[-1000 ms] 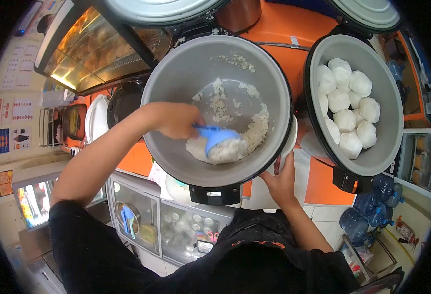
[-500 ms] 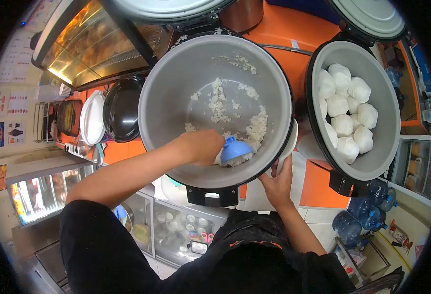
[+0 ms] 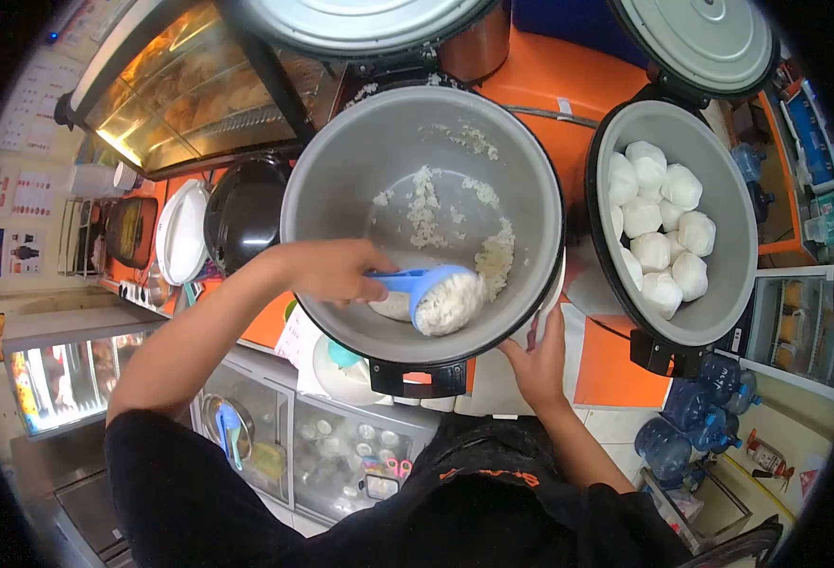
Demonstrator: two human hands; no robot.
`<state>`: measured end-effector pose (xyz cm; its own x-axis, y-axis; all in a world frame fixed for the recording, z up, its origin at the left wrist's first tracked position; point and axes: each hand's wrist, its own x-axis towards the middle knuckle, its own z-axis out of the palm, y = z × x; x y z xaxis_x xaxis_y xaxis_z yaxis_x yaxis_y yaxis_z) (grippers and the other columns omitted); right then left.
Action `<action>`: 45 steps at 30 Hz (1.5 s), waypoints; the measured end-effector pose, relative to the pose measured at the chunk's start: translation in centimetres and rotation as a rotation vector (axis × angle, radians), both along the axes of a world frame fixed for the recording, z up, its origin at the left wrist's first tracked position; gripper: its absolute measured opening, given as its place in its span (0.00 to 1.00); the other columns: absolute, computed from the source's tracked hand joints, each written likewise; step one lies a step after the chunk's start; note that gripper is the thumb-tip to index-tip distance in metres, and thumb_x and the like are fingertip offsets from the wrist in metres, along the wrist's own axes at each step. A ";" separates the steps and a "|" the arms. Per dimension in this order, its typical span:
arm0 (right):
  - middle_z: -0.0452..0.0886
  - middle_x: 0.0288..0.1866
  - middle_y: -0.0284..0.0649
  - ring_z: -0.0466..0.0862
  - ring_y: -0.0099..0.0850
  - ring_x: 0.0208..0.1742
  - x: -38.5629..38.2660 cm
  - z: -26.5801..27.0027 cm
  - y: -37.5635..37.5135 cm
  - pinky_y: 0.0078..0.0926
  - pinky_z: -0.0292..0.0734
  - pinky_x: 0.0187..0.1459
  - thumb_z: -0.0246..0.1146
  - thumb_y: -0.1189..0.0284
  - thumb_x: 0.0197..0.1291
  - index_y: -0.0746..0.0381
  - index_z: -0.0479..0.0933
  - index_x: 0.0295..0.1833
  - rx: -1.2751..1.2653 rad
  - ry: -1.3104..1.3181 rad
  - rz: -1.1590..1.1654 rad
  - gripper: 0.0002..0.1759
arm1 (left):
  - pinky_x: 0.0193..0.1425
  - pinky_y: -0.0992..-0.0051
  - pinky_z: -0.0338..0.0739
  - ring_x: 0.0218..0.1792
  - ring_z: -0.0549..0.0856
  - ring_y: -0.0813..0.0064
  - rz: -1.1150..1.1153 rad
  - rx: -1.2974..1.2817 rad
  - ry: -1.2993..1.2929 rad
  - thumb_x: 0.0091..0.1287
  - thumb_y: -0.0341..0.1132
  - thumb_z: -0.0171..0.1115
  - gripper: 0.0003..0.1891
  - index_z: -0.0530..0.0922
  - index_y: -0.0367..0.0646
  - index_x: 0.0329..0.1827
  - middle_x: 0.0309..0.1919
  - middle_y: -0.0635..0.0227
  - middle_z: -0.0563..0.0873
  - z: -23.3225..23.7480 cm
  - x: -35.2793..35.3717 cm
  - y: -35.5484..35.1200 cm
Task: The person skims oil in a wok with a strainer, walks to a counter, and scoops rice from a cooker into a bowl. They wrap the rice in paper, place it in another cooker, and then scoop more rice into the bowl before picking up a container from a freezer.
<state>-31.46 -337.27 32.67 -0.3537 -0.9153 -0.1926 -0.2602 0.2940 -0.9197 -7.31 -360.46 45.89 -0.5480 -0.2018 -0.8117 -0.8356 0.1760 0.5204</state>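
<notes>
My left hand [image 3: 336, 271] is closed round the handle of a blue rice scoop [image 3: 415, 280]. A mound of white rice [image 3: 450, 303] fills the scoop's cup, held over the near part of a large grey rice-cooker pot [image 3: 327, 170]. Patches of cooked rice [image 3: 497, 256] stick to the pot's bottom and side. A pale oval shape beneath my left hand cannot be made out. My right hand [image 3: 538, 364] is at the pot's near right side, thumb and fingers closed on a white, curved-edged thing [image 3: 555, 289] beside the pot, mostly hidden by the pot's rim.
A second cooker pot [image 3: 720, 180] at the right holds several white wrapped bundles [image 3: 668, 213]. A lit glass food case [image 3: 180, 95] stands at the back left, near a black pan [image 3: 244, 213] and a white oval dish [image 3: 182, 232]. Blue water bottles [image 3: 696, 402] stand on the floor.
My left hand has moved left and slightly up, raising the scoop from the pot's bottom and turning it so its rice faces me. My right hand stays nearly in place.
</notes>
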 end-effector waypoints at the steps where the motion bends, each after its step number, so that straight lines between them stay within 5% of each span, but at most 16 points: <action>1: 0.68 0.54 0.42 0.72 0.31 0.51 -0.5 0.3 0.2 0.30 0.75 0.53 0.71 0.81 0.57 0.62 0.51 0.83 -0.026 0.105 0.026 0.52 | 0.28 0.76 0.70 0.25 0.76 0.80 0.150 0.090 0.005 0.72 0.36 0.61 0.21 0.79 0.45 0.67 0.29 0.71 0.81 0.6 1.2 0.3; 5: 0.72 0.51 0.46 0.77 0.38 0.49 -2.8 6.6 0.1 0.35 0.78 0.49 0.59 0.85 0.62 0.62 0.57 0.82 -0.291 0.390 0.172 0.41 | 0.18 0.85 0.53 0.18 0.63 0.92 0.744 0.245 0.154 0.74 0.36 0.60 0.22 0.76 0.49 0.71 0.28 0.83 0.73 2.0 3.6 4.0; 6: 0.73 0.51 0.47 0.78 0.40 0.49 -2.4 8.0 -0.8 0.36 0.78 0.47 0.57 0.85 0.62 0.62 0.60 0.81 -0.360 0.439 0.285 0.39 | 0.17 0.85 0.53 0.18 0.64 0.92 0.854 0.307 0.261 0.73 0.36 0.61 0.14 0.79 0.47 0.60 0.29 0.79 0.74 0.9 4.3 5.0; 8: 0.75 0.50 0.50 0.81 0.47 0.45 -1.2 10.3 -2.5 0.40 0.81 0.43 0.58 0.83 0.60 0.61 0.65 0.79 -0.389 0.605 0.525 0.38 | 0.16 0.86 0.52 0.17 0.65 0.92 1.004 0.338 0.371 0.73 0.35 0.61 0.15 0.78 0.46 0.61 0.30 0.79 0.74 0.1 4.1 7.3; 13: 0.75 0.51 0.48 0.82 0.47 0.45 2.6 12.8 -7.0 0.43 0.81 0.42 0.60 0.82 0.58 0.60 0.67 0.77 -0.388 0.792 0.635 0.38 | 0.14 0.86 0.55 0.17 0.66 0.92 1.222 0.203 0.652 0.76 0.35 0.58 0.14 0.77 0.41 0.60 0.29 0.77 0.74 0.7 2.2 12.7; 17: 0.76 0.49 0.49 0.82 0.48 0.46 4.2 14.3 -9.9 0.45 0.80 0.46 0.59 0.82 0.61 0.62 0.69 0.75 -0.284 0.813 0.645 0.34 | 0.15 0.88 0.54 0.17 0.65 0.93 1.277 0.088 0.679 0.76 0.35 0.59 0.26 0.69 0.45 0.76 0.28 0.79 0.72 0.5 3.2 14.0; 26: 0.76 0.43 0.51 0.81 0.49 0.44 5.6 13.2 -9.8 0.43 0.77 0.48 0.55 0.80 0.69 0.63 0.70 0.74 -0.399 0.505 0.632 0.27 | 0.15 0.86 0.55 0.18 0.66 0.92 1.374 0.097 0.795 0.76 0.35 0.58 0.14 0.75 0.45 0.61 0.28 0.78 0.73 -1.0 4.0 15.0; 33: 0.75 0.46 0.51 0.81 0.50 0.46 8.2 13.6 -8.9 0.43 0.78 0.47 0.55 0.82 0.66 0.64 0.66 0.76 -0.327 0.696 0.728 0.32 | 0.15 0.86 0.56 0.18 0.67 0.92 1.369 -0.065 0.773 0.75 0.35 0.58 0.05 0.75 0.45 0.48 0.28 0.78 0.73 -2.1 3.3 15.1; 38: 0.77 0.46 0.54 0.80 0.53 0.49 5.6 12.0 -12.8 0.45 0.76 0.52 0.55 0.81 0.65 0.68 0.69 0.73 -0.341 0.825 0.674 0.29 | 0.14 0.87 0.57 0.17 0.67 0.92 1.384 0.072 0.863 0.76 0.35 0.57 0.06 0.75 0.46 0.50 0.28 0.79 0.73 -1.9 4.2 16.3; 42: 0.77 0.46 0.57 0.79 0.53 0.49 4.6 14.3 -11.5 0.45 0.75 0.53 0.54 0.81 0.66 0.69 0.70 0.72 -0.418 0.680 0.474 0.28 | 0.14 0.88 0.56 0.17 0.67 0.93 1.440 0.143 0.942 0.76 0.35 0.57 0.07 0.76 0.46 0.52 0.28 0.79 0.73 -1.6 4.5 17.1; 45: 0.76 0.45 0.56 0.79 0.53 0.49 6.0 13.0 -8.2 0.45 0.75 0.53 0.55 0.81 0.67 0.68 0.71 0.72 -0.521 0.687 0.633 0.27 | 0.14 0.88 0.56 0.17 0.67 0.93 1.429 0.098 0.931 0.76 0.35 0.58 0.07 0.76 0.47 0.53 0.28 0.79 0.73 -1.9 4.2 17.2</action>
